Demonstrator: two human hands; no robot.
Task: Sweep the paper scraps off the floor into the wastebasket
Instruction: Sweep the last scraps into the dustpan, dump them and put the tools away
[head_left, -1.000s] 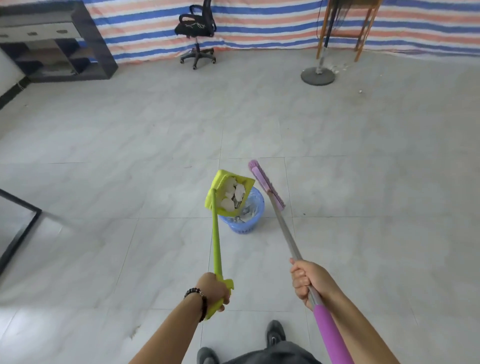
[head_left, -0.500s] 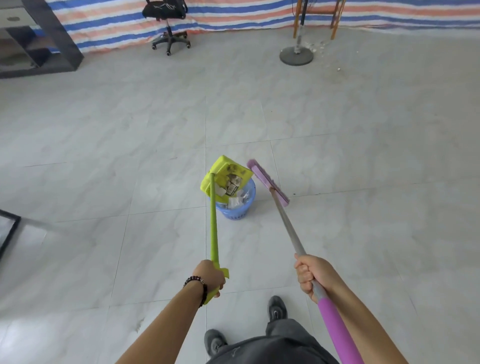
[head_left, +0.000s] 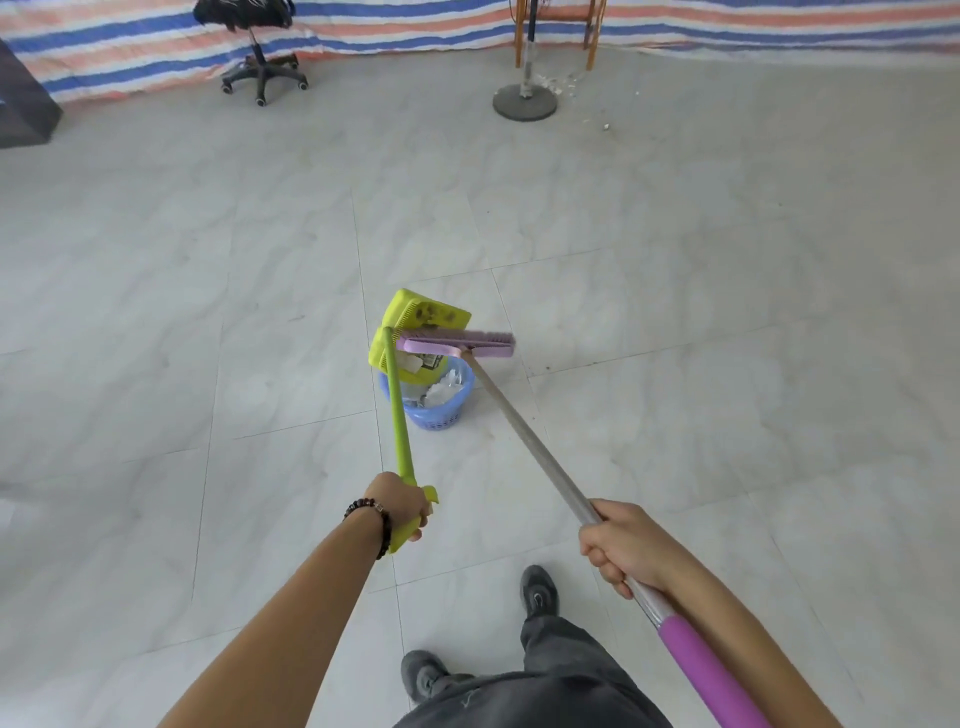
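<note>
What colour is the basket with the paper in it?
The wastebasket is blue, clearest in the head view.

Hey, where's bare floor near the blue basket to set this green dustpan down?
Bare tile lies left of the wastebasket, out to the picture's edge, and right of the broom shaft. The wide stretch between basket and fan base is bare too. Crowded: right over the basket, where dustpan and broom head overlap, and beside the fan base, where paper scraps lie.

bare tiled room, striped tarp (head_left: 130, 47) wall, office chair (head_left: 254, 47)
</note>
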